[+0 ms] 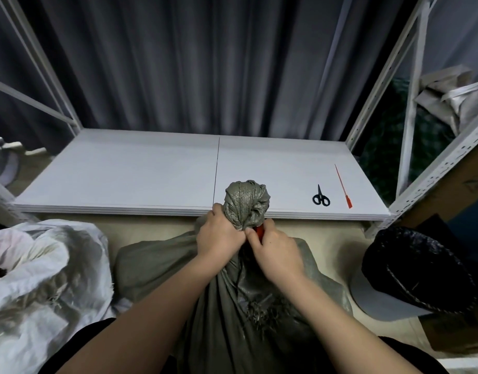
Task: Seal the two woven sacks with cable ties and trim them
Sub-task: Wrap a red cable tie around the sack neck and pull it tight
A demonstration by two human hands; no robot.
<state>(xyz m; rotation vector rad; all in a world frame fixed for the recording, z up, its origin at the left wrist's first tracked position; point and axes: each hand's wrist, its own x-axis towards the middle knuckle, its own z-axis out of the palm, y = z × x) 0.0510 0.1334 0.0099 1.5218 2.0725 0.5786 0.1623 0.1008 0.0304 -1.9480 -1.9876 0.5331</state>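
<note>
Gripping the grey-green sack [232, 306] neck, the left hand [219, 233] is clenching it while the right hand [275, 252] is pinching a red cable tie [260, 231]; scissors [321, 197] are lying on the bench [124, 171].

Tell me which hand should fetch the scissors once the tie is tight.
Right hand: the scissors lie on the shelf to its right, while the left hand grips the sack neck.
</note>
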